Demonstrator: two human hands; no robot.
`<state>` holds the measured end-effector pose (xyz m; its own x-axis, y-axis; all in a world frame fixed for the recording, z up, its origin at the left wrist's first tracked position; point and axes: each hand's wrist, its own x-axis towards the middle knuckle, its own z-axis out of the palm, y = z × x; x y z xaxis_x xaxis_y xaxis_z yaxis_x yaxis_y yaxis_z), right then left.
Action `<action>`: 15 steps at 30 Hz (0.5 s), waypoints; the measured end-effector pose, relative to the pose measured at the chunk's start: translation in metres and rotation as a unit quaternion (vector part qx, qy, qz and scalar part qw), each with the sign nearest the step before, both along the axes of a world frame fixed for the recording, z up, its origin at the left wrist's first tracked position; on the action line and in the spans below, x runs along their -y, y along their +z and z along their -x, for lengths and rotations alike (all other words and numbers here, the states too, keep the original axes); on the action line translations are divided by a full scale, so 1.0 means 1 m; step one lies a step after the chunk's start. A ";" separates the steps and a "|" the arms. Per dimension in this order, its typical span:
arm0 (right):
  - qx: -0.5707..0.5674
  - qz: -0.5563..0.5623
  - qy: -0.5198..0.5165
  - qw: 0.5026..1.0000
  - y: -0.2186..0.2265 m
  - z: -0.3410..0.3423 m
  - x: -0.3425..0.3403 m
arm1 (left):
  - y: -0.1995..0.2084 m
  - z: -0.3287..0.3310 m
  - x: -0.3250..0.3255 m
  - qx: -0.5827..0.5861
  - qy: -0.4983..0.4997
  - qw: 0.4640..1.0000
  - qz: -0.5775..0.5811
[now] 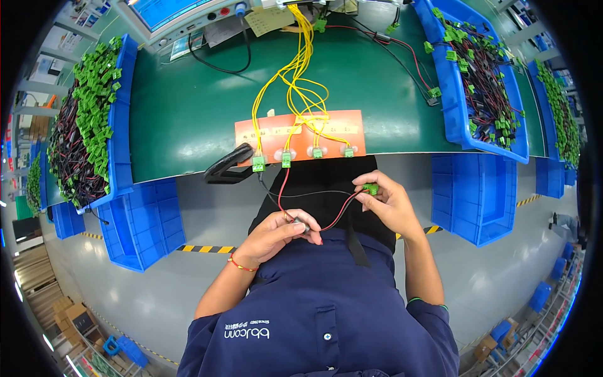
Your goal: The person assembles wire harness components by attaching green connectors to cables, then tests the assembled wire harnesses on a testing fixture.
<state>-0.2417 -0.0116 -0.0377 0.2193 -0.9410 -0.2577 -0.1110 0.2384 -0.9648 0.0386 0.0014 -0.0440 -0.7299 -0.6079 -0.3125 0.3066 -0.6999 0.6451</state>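
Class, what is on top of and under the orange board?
Yellow wires and paper labels lie on the orange board; green connectors line its near edge. A black object overlaps its left corner. What lies under the board is hidden.

A cable of thin red and black wires (341, 215) is held in a slack, bent curve from the left hand (276, 234) to the right hand (394, 206), where the small green connector (372, 188) at its end is pinched.

pass: green tabletop (179, 107) between left bin (124, 119) and orange board (276, 120) | block: yellow wires (294, 68), held cable (342, 212)
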 end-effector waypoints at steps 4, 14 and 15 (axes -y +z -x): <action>0.186 -0.062 -0.035 0.980 0.001 0.012 -0.003 | 0.001 0.003 -0.009 0.022 0.051 0.998 -0.025; 0.132 0.042 0.034 0.990 0.032 0.001 -0.001 | 0.065 -0.006 -0.005 0.464 0.009 0.831 0.305; 0.186 0.002 0.028 0.982 0.034 -0.006 -0.001 | 0.070 0.001 -0.004 0.468 0.011 0.830 0.304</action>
<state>-0.2360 -0.0106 -0.0035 0.3493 -0.9256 -0.1457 0.2368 0.2376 -0.9421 0.0378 0.0057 0.0261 -0.3272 -0.8709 -0.3666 -0.5183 -0.1590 0.8403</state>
